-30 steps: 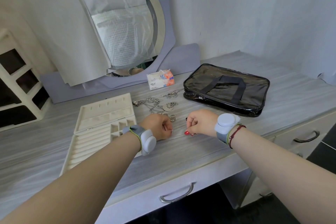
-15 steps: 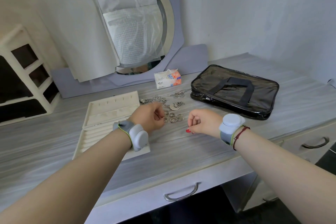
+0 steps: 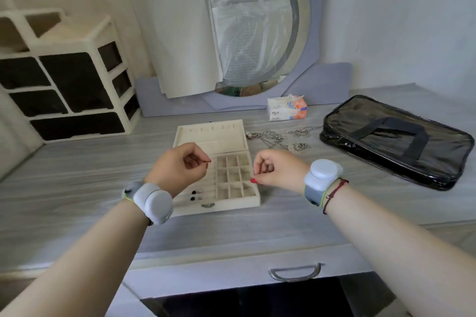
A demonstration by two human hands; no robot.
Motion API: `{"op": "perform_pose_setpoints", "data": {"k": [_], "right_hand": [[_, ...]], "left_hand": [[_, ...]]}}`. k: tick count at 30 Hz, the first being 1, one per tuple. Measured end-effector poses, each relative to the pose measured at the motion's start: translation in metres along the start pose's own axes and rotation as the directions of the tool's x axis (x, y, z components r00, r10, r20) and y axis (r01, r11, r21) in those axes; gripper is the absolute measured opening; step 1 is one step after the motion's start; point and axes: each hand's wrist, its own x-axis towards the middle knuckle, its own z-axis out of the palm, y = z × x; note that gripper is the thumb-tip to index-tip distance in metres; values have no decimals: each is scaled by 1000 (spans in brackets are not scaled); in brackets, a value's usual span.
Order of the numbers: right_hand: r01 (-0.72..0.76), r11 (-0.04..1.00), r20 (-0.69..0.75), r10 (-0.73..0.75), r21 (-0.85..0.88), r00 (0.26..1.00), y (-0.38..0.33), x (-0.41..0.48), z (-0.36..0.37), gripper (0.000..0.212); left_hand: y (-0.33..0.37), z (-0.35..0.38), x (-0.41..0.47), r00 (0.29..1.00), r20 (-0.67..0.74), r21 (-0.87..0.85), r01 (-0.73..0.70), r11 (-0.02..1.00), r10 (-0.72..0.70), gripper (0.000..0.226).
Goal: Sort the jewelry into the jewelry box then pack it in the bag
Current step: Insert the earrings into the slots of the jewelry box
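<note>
Two done: dark pieces (image 3: 193, 192) in the jewelry box (image 3: 231, 207), near the left hand (image 3: 180, 166).
Left: chains (image 3: 278, 137) past the right hand (image 3: 278, 170); bag (image 3: 396, 141) not packed yet.
Grip: both curled; cannot tell what they hold.

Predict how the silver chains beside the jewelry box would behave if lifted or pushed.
Likely floppy: the chains lie in loose, crooked loops on the tabletop. Probably light, as the links look thin. They overlap, so lifting one may drag its neighbours, and a push would likely bunch them.
</note>
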Motion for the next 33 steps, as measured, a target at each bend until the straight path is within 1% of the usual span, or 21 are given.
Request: {"op": "perform_pose_setpoints", "data": {"k": [3,6,9,12,14,17,21,23,26,30,33], "right_hand": [[32,999,15,-32,7,999,-19,13,17,21],[53,999,34,-53,-7,998,-32,20,27,14],[66,997,73,-63,-40,995,-44,29,35,11],[76,996,92,-72,-41,993,-51,39,46,10],[72,996,74,-68,-44,995,-53,45,56,11],[76,995,7,-75,-70,997,-53,50,70,17],[99,985,0,-100,-144,995,-53,52,78,13],[103,980,-4,-105,-173,994,-54,52,79,12],[105,973,-25,-113,-205,993,-53,53,81,9],[141,954,-42,-158,-265,987,-53,52,84,9],[147,939,-35,-165,-310,986,-55,51,84,6]], "left_hand": [[-20,-13,-9,996,-43,-67,73,995,-76,14],[-33,-16,-14,991,-64,-112,109,988,-117,14],[-45,-16,-16,991,-77,-99,102,990,-110,17],[-56,-14,-15,994,-46,-52,98,994,-100,14],[-60,-13,-14,996,-38,-40,78,996,-80,14],[-65,-11,-14,997,-54,-35,45,998,-46,14],[-68,-7,-13,999,-51,-13,-11,1000,10,22],[-68,-5,-12,999,-31,6,-25,1000,25,23],[-67,-3,-11,1000,-19,22,-9,1000,10,15],[-66,-4,-12,1000,-23,-10,21,1000,-21,9],[-66,-6,-11,999,-14,-43,51,998,-52,6]]}}
